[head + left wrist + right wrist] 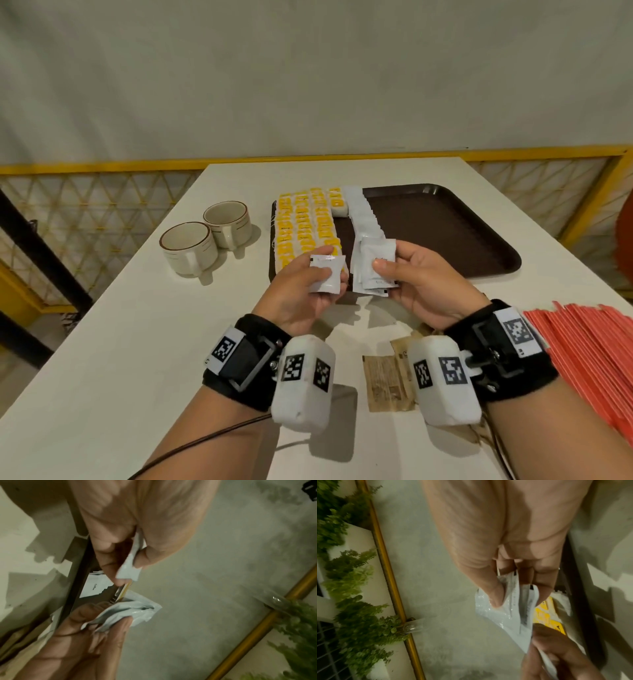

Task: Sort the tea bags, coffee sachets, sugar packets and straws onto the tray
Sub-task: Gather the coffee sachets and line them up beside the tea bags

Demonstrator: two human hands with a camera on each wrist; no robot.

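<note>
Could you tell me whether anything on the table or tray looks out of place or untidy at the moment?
Mostly tidy: yellow packets and white sachets sit in neat rows on the tray. The brown packets lie loose and overlapping on the table, and the straws are also off the tray.

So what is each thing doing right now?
left hand: holds one white sachet
right hand: holds several white sachets
tray: partly filled, right side bare
yellow packets: rowed on tray
cups: upright, empty
straws: on table
brown packets: on table
</note>
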